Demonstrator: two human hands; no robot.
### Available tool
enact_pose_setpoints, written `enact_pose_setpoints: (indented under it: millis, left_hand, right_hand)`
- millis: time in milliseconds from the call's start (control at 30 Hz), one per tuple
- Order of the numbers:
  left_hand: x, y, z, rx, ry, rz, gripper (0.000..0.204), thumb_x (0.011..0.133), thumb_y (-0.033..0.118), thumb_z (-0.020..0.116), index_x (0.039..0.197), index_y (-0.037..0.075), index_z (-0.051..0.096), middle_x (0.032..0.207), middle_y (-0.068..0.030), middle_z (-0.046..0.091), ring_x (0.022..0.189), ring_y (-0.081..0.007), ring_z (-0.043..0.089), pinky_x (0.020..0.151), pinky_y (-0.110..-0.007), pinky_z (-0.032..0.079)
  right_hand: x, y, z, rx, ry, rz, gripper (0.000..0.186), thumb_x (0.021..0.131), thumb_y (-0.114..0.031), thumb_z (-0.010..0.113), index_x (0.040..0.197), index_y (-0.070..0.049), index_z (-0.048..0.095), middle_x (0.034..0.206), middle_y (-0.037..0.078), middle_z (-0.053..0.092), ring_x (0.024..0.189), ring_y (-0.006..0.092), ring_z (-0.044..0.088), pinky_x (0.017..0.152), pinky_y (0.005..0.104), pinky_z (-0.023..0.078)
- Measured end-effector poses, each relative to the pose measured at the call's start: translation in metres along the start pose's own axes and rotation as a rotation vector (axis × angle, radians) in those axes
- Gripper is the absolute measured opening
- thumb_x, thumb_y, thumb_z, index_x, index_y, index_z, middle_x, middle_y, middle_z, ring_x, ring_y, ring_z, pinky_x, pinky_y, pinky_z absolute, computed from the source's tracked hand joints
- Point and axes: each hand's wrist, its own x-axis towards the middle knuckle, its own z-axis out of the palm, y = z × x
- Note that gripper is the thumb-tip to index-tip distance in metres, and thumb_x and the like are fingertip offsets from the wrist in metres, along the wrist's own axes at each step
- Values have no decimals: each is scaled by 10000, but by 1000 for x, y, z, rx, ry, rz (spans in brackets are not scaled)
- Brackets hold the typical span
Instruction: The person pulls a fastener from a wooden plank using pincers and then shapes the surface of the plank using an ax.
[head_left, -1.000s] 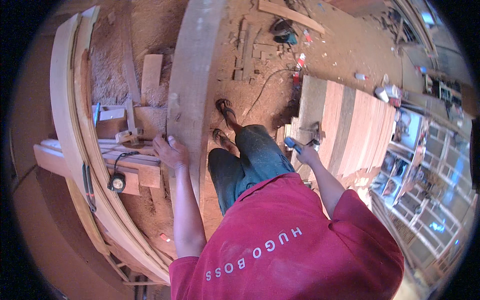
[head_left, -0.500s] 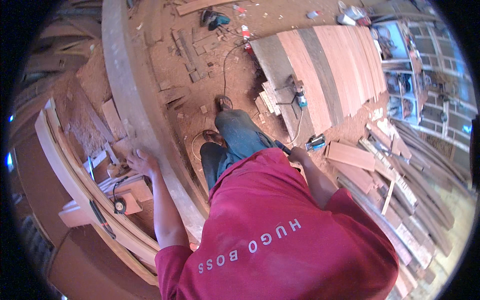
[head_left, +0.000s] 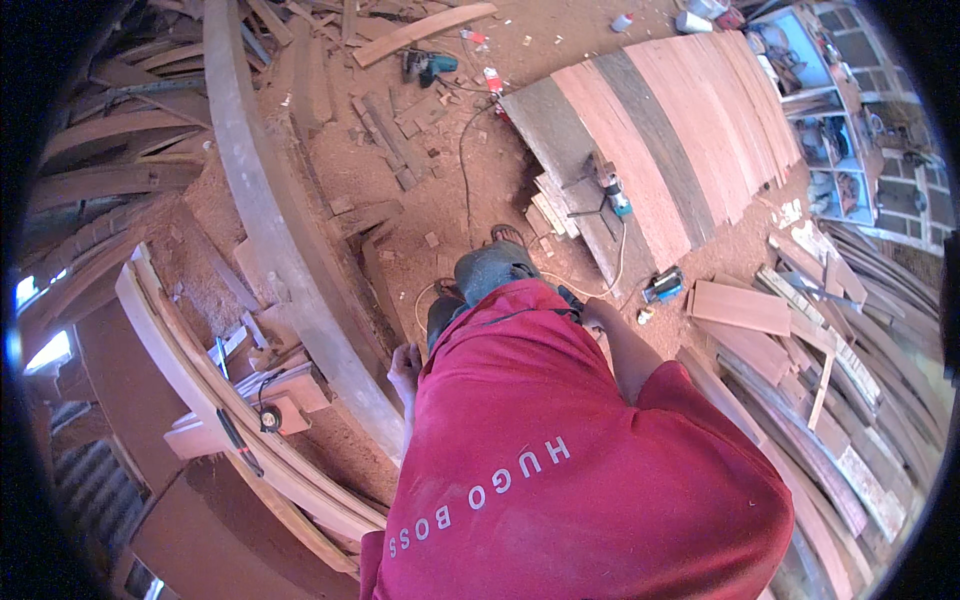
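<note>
My left hand is beside my red shirt, its fingers curled and partly hidden, near a long grey board running along my left. My right hand is down at my hip by the jeans, its fingers hidden; I cannot make out what it holds. Right of me lies a panel of pink and grey planks with a teal power tool on it, its cord trailing down. A smaller blue tool lies at the panel's lower edge.
Bent laminated strips with a tape measure lie at left. Loose timber is piled at right. A teal tool, cords and offcuts are on the dusty floor ahead. Shelves stand at the back right.
My left hand has left the grey board and moved right beside my body. My right hand, earlier holding a blue object over the panel, has dropped to my hip. The view has shifted.
</note>
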Motion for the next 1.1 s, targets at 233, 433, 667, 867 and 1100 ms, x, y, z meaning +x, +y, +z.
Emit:
enact_pose_setpoints:
  millis: [233,433,667,867,1100]
  left_hand:
    - [-12,10,-17,266,126,-227,442,978,417,509,961,35,731,899,-234,698,844,-418,671,758,-490,505]
    - [-24,-5,17,121,218,-428,456,1009,412,471,1046,31,717,806,-172,694,763,-332,665,714,-437,500]
    - [-36,22,82,-57,42,-381,461,1024,398,455,1063,10,700,748,-139,680,692,-246,657,649,-397,503]
    - [-27,-15,102,-165,6,-369,478,1023,411,466,1057,-2,703,746,-148,696,695,-242,672,659,-398,514]
    - [25,2,82,-49,-150,-291,468,1009,407,481,1073,0,703,782,-166,708,731,-264,686,693,-395,521]
  right_hand:
    - [33,11,-74,153,82,-86,314,828,-235,653,899,70,673,740,153,676,569,243,651,485,386,503]
    - [56,8,-149,97,138,-169,349,789,-223,680,998,57,671,813,176,698,642,274,688,548,397,550]
    - [89,29,-199,39,243,-287,307,755,-200,654,917,58,694,758,191,704,630,289,696,552,397,539]
    - [111,44,-207,81,149,-182,406,745,-236,712,1057,20,678,955,205,724,778,308,724,656,421,580]
    - [81,55,-181,175,-14,-15,343,791,-205,662,1037,33,687,876,178,721,680,268,707,605,380,578]
